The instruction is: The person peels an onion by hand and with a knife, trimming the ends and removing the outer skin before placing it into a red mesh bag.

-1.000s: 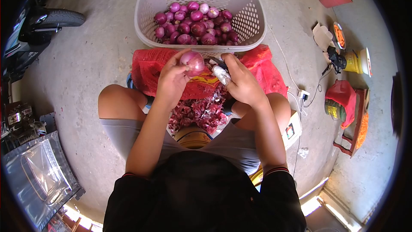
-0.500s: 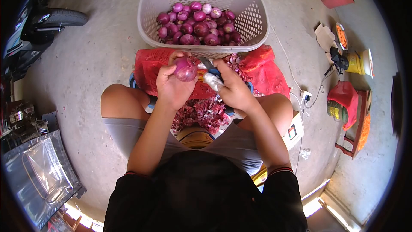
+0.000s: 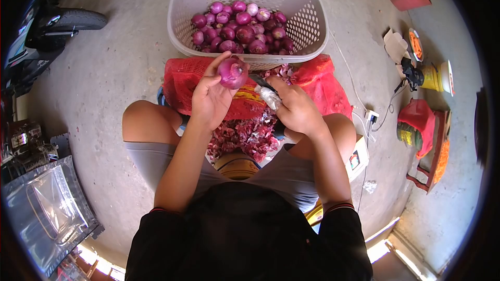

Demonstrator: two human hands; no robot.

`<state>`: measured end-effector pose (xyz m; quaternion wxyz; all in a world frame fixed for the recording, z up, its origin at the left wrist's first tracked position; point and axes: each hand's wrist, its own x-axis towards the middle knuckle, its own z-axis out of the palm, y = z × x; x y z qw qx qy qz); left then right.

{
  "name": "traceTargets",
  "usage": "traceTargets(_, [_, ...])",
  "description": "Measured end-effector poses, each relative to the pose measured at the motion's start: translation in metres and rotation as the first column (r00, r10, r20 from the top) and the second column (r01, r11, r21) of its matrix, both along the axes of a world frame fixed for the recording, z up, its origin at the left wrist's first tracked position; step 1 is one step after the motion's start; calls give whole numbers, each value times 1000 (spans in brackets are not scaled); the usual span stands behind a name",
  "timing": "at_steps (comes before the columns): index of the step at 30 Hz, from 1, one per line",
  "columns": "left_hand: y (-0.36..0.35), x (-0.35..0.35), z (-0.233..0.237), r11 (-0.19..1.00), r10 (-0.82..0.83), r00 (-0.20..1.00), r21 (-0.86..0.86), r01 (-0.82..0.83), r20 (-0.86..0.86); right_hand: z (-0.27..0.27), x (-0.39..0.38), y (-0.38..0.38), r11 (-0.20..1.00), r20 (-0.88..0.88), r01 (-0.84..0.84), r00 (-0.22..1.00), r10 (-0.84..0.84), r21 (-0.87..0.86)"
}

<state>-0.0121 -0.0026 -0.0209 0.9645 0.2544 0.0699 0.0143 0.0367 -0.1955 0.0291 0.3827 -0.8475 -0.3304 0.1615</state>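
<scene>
As the left hand (image 3: 211, 99) gripped an onion (image 3: 233, 72), the right hand (image 3: 297, 109) held a knife (image 3: 259, 80)

The purple onion was pinched just beside the dark blade, while the right hand curled tightly round the knife. Purple skins (image 3: 245, 135) lay heaped between the knees (image 3: 138, 119). Beyond sat a red mesh sack (image 3: 179, 83) and a white basket (image 3: 312, 26) of onions (image 3: 239, 26).

Glossy purple onion (image 3: 233, 72) held above red sack; knife (image 3: 259, 79) just beside it
</scene>
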Motion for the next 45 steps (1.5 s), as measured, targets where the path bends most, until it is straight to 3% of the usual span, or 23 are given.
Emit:
traceTargets(5, [-1, 1, -1, 999, -5, 1000, 38, 5, -3, 5, -1, 3, 998, 36, 9, 999, -7, -54])
traceTargets(8, [-3, 1, 0, 996, -12, 1000, 86, 13, -5, -4, -2, 3, 1000, 55, 4, 998, -6, 21])
traceTargets(11, [-2, 1, -2, 995, -17, 1000, 100, 18, -9, 1, -3, 4, 998, -19, 43, 999, -44, -34])
traceTargets(16, [-3, -1, -1, 977, -14, 1000, 211, 15, -9, -3, -5, 6, 999, 26, 46, 999, -46, -3])
traceTargets(20, [-3, -1, -3, 988, -11, 1000, 154, 10, 4, -8, -8, 11, 997, -4, 67, 998, -67, 43])
traceTargets(25, [-6, -1, -4, 999, 13, 1000, -31, -13, -8, -17, -13, 18, 987, -103, 127, 988, -117, 95])
traceTargets(29, [-11, -1, -8, 995, 72, 997, 72, -68, -42, -20, -16, 23, 988, -213, 154, 964, -157, -30])
traceTargets(38, [-13, -1, -21, 987, 128, 985, -87, -138, -113, -46, -25, 36, 950, -262, 262, 942, -212, 171])
traceTargets(45, [-7, 3, -27, 987, 153, 983, -41, -158, -105, -55, -32, 46, 933, -538, 337, 813, -222, 124])
